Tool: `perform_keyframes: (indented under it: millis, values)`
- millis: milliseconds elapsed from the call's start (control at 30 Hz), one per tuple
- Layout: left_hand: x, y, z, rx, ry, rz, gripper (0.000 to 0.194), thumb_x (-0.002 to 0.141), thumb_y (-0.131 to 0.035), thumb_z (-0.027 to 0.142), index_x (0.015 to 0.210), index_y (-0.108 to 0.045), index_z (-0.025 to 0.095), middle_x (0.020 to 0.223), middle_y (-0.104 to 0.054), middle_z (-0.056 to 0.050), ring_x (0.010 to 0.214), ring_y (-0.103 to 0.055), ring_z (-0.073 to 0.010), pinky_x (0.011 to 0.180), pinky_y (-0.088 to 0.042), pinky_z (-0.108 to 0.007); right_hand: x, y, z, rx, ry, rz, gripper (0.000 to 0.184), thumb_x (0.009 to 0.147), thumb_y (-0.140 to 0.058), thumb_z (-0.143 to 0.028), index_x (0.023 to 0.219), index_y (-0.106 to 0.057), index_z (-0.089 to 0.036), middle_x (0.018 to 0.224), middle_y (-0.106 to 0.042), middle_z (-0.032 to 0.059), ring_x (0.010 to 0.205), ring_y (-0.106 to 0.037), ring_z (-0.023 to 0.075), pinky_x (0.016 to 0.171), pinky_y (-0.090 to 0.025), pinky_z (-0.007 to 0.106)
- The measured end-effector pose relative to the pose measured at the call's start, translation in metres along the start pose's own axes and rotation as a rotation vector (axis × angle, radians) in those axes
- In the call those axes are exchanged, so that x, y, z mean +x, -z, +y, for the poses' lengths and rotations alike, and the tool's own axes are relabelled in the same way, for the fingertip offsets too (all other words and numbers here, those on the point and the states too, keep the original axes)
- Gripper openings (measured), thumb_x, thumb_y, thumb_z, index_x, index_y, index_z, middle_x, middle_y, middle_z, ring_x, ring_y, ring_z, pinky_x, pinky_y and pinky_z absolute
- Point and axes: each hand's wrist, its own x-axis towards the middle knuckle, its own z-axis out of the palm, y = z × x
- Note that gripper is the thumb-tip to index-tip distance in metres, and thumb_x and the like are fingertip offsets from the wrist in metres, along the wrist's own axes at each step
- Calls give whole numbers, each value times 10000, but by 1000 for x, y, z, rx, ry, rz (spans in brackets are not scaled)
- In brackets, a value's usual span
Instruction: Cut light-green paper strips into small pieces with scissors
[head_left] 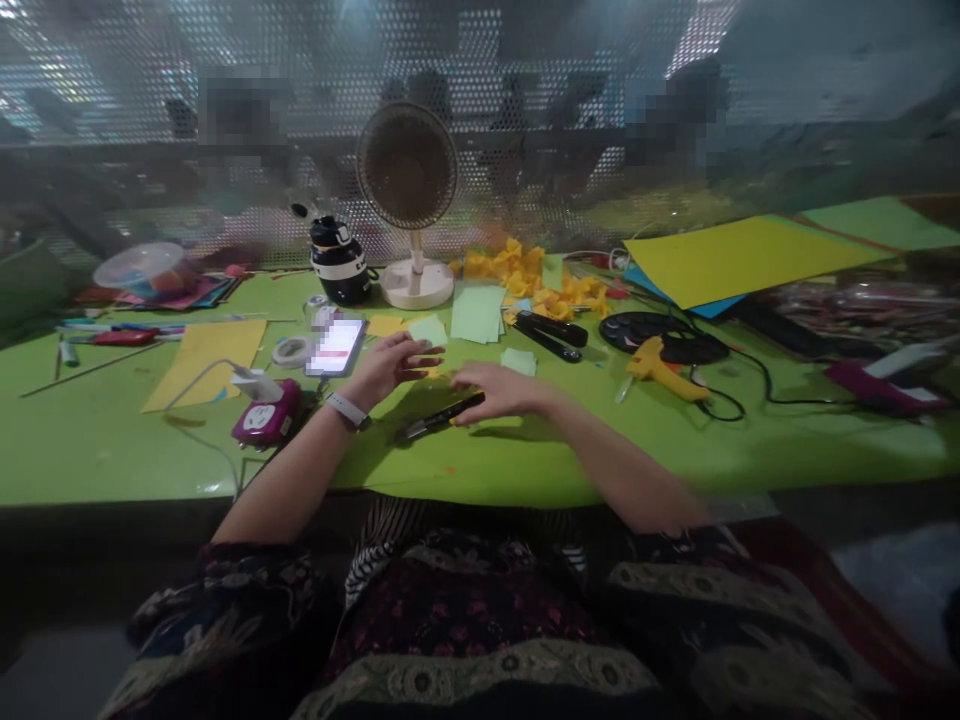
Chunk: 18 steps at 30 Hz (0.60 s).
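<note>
My left hand (395, 365) is over the middle of the table, palm turned inward and fingers stretched out, with nothing seen in it. Facing it, my right hand (495, 390) is slightly blurred, its thumb apart from its fingers. A slim black tool with a greyish tip (442, 418) shows in the gap by the right thumb; I cannot tell whether the hand touches it. Just beyond the hands lie small light-green paper pieces (519, 362) and a larger green stack (478, 312). A black stapler (551, 335) rests behind my right hand.
Left of me are a lit phone (336, 347), a tape roll (291, 351) and a purple power adapter (266, 415) with a cable. A fan (417, 285), a dark bottle (343, 262) and yellow paper flowers (517, 268) stand behind. A yellow glue gun (667, 375) lies right.
</note>
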Motion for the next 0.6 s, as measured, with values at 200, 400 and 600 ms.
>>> perform_keyframes:
  millis: [200,400,600]
  values:
    - [6,3,-5,-63,-16,64,246,846,-802,300,836,-599,161,893,-790,-90,845,-774,-169,742,-592,-252,7,-18,6,-182,116,-42,218,787,-823,-321,906,-689,-197,960,-670,68,910,-594,242,776,-468,361]
    - [7,6,-4,-86,-86,138,240,821,-825,280,945,-649,174,998,-797,-67,928,-766,-158,820,-589,-267,2,-6,10,13,11,-30,181,781,-800,-311,873,-682,-209,856,-685,43,771,-592,205,666,-449,328]
    - [13,11,-5,-138,-112,161,278,836,-815,372,918,-646,166,1031,-790,-102,1015,-760,-203,838,-600,-307,-11,23,4,90,22,134,338,866,-731,-400,1149,-714,-217,1063,-717,84,909,-651,232,838,-521,394]
